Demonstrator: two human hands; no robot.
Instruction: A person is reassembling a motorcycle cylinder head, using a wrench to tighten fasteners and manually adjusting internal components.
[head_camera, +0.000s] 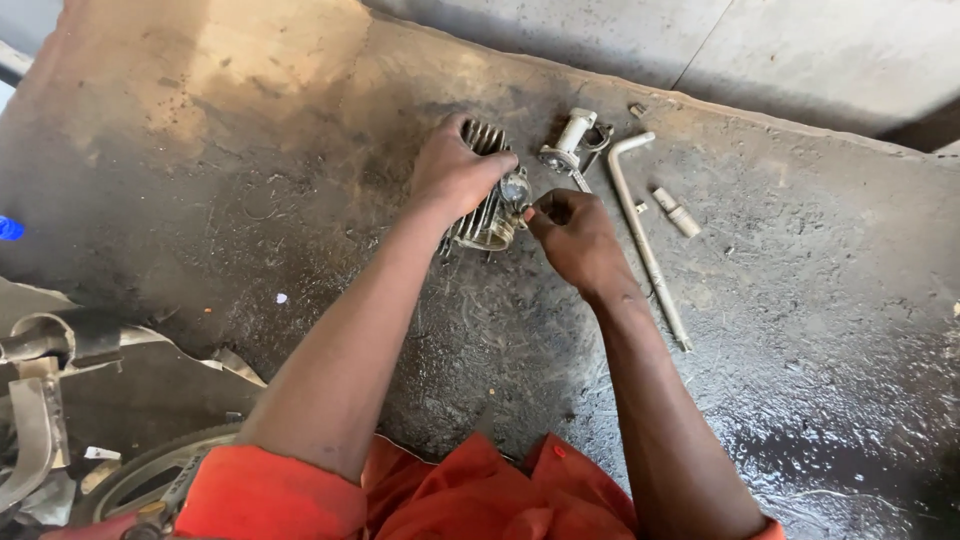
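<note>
A dark, oil-stained concrete floor (250, 200) fills most of the view, with a paler slab beyond its far edge. On it, near the middle, lies a finned metal engine cylinder (487, 205), the landmark for the rest. Its long axis runs roughly from the far side towards the person, with the open bore end facing near and slightly right; what lies inside the bore cannot be made out.

The left hand (455, 170) rests on top of the cylinder, fingers curled over the fins and gripping it. The right hand (572, 235) sits just right of the cylinder, fingers closed in a pinch at a small round metal part (515, 187) at the cylinder's right edge.

Right of the cylinder, a long bent metal rod (640, 235) lies on the floor, its long arm running near to far. Beyond the cylinder and to the right lies a pale cylindrical tool (570, 140). Farther right of the rod lies a short metal pin (677, 213).
</note>
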